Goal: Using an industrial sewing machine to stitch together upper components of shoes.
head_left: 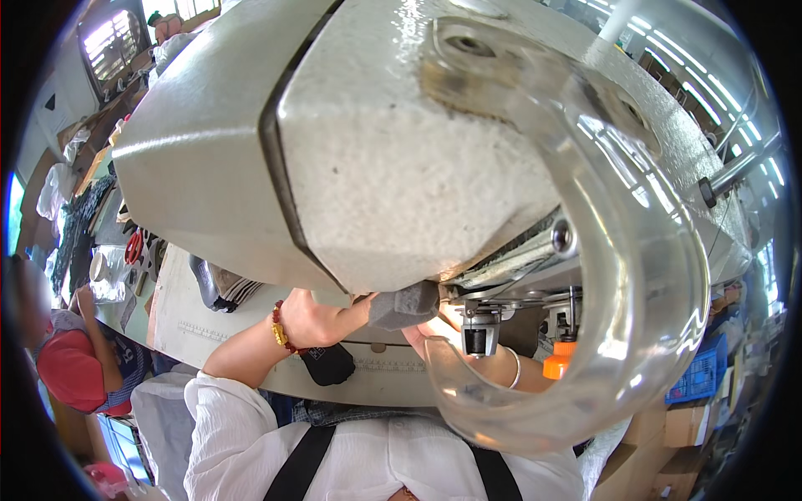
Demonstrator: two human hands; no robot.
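Observation:
A large pale sewing machine head fills the upper middle of the head view. Below its edge, my left hand is closed on a dark grey piece of cloth, holding it close to the needle area. My right hand is on the other side of the cloth, its fingers mostly hidden by the cloth and a metal machine part. Whether it grips the cloth cannot be made out. A black sock-like piece lies below my left wrist, on the work table.
A curved clear guard arches over the right side, near an orange part. Folded dark and striped cloth lies at the left. Beyond are red-handled scissors and a person in red. A blue crate stands at right.

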